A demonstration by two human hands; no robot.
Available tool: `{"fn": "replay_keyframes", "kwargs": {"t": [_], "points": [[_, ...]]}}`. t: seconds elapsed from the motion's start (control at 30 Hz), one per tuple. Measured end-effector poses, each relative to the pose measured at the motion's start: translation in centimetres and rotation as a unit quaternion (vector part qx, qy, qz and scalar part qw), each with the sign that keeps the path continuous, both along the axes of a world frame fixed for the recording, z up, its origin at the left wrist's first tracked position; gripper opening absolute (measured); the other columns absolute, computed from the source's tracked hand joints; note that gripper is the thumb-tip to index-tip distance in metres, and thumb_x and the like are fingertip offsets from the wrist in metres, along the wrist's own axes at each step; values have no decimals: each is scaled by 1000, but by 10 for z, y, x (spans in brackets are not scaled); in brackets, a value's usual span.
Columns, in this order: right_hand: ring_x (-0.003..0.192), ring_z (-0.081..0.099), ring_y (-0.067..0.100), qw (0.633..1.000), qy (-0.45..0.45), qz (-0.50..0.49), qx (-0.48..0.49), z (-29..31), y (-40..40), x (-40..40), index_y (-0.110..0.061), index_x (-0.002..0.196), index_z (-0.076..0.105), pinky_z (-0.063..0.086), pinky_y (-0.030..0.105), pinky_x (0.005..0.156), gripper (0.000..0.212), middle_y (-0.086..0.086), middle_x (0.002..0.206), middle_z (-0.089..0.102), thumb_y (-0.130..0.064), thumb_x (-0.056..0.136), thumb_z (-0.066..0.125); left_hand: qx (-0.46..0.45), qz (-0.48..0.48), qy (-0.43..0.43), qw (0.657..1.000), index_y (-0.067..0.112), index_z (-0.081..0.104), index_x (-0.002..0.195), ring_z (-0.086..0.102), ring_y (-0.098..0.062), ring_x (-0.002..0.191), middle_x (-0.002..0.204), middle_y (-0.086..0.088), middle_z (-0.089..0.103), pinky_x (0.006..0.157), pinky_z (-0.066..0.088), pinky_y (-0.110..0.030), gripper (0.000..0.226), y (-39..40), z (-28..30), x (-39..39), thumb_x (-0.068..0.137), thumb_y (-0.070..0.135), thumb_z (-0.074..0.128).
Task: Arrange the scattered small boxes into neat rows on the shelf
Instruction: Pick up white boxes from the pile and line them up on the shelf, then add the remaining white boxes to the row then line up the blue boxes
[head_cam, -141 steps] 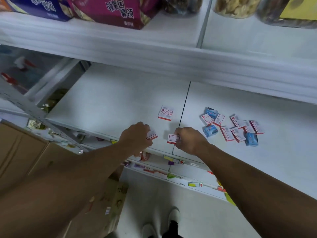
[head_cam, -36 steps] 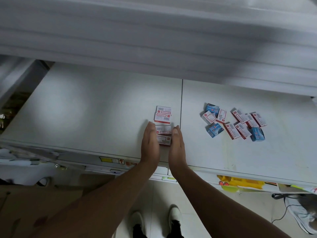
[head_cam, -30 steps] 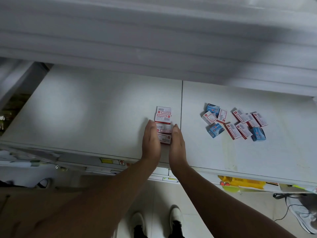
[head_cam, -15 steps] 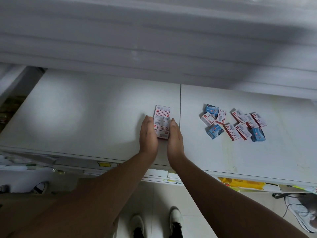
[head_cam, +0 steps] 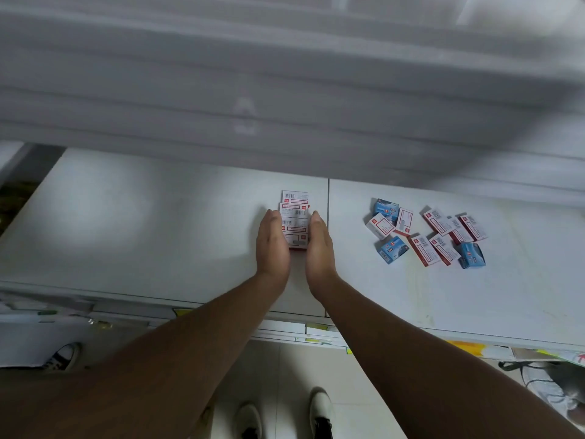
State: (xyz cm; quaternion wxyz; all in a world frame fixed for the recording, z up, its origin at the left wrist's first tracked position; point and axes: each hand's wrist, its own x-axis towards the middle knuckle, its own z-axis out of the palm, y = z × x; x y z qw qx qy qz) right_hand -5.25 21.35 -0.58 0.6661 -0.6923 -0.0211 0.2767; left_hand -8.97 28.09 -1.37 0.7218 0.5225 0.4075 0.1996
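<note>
A short column of red-and-white small boxes [head_cam: 295, 213] lies on the white shelf [head_cam: 158, 232], just left of the seam between two shelf panels. My left hand [head_cam: 272, 245] lies flat against the column's left side and my right hand [head_cam: 319, 248] against its right side, fingers straight and pointing away from me. The near end of the column sits between my palms. To the right, a loose cluster of scattered boxes [head_cam: 440, 239] lies at mixed angles, red-and-white ones mixed with blue boxes [head_cam: 393, 249].
The underside of the upper shelf [head_cam: 285, 106] hangs low over the back of the working shelf. Price labels [head_cam: 313, 334] line the shelf's front edge. My white shoes [head_cam: 321, 413] stand on the floor below, and another sneaker [head_cam: 63, 356] lies at the left.
Earlier each hand held one box near the front edge. Since then both hands flattened beside the column and slid it away from me, and the boxes now sit closer together.
</note>
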Motion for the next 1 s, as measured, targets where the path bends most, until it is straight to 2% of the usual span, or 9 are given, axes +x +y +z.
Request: {"fn": "replay_keyframes", "kwargs": {"t": [0.17, 0.37, 0.43, 0.5, 0.57, 0.63, 0.77, 0.9, 1.0], "points": [[126, 61, 8, 1000, -6, 4, -9, -4, 2, 5, -46, 137, 57, 44, 41, 117, 47, -15, 134, 67, -64, 103, 30, 12, 3, 0, 1000, 23, 72, 130, 75, -19, 111, 121, 0, 78, 104, 59, -47, 52, 4, 1, 6, 104, 47, 35], [129, 60, 10, 1000, -17, 10, -17, -5, -1, 6, -35, 149, 52, 46, 42, 116, 53, -11, 140, 64, -60, 106, 32, 47, -20, 21, 999, 28, 66, 141, 70, -13, 121, 132, 6, 73, 110, 55, -43, 54, 5, -4, 3, 105, 58, 38], [127, 60, 4, 999, -26, 14, -26, -4, -4, 9, -33, 149, 54, 47, 34, 114, 48, -13, 140, 64, -54, 110, 34, 67, -31, 33, 997, 28, 59, 149, 67, -12, 126, 140, 5, 69, 113, 53, -40, 60, 7, -5, -3, 104, 63, 37], [114, 59, -14, 999, -32, 18, -35, 0, -10, 11, -33, 141, 59, 45, 15, 102, 39, -23, 130, 65, -47, 113, 35, 75, -30, 50, 996, 27, 54, 154, 64, -14, 131, 147, 4, 65, 115, 51, -37, 67, 9, 0, -11, 102, 65, 38], [100, 53, -28, 998, -43, 20, -45, 9, -17, 12, -38, 137, 54, 36, -1, 85, 30, -37, 119, 56, -43, 114, 34, 87, -30, 67, 993, 24, 51, 157, 60, -11, 132, 149, 5, 61, 110, 45, -22, 57, 11, 6, -19, 110, 54, 40], [100, 52, -22, 997, -45, 32, -62, 22, -26, 11, -36, 147, 48, 32, -5, 77, 36, -37, 121, 50, -43, 114, 34, 109, -30, 87, 990, 21, 48, 160, 53, -11, 137, 154, 5, 56, 107, 36, -17, 51, 15, 15, -28, 114, 44, 41], [127, 47, 3, 992, -55, 55, -99, 46, -46, 14, -24, 158, 44, 33, 8, 95, 51, -13, 148, 50, -45, 111, 43, 173, -75, 126, 974, 20, 45, 162, 44, -18, 150, 163, 2, 48, 111, 30, -23, 52, 21, 32, -46, 114, 41, 44], [127, 50, 9, 974, -109, 122, -157, 71, -60, 18, -20, 153, 51, 39, 10, 92, 47, -7, 145, 53, -41, 110, 49, 264, -149, 182, 935, 25, 43, 162, 44, -20, 151, 166, 1, 45, 113, 35, -27, 53, 24, 55, -58, 113, 44, 45], [137, 55, 23, 942, -170, 177, -227, 82, -69, 29, -19, 148, 58, 44, 34, 113, 50, 3, 152, 56, -42, 105, 54, 330, -223, 233, 887, 29, 41, 162, 40, -22, 154, 169, 3, 39, 125, 36, -42, 55, 24, 75, -65, 111, 48, 46]]}}
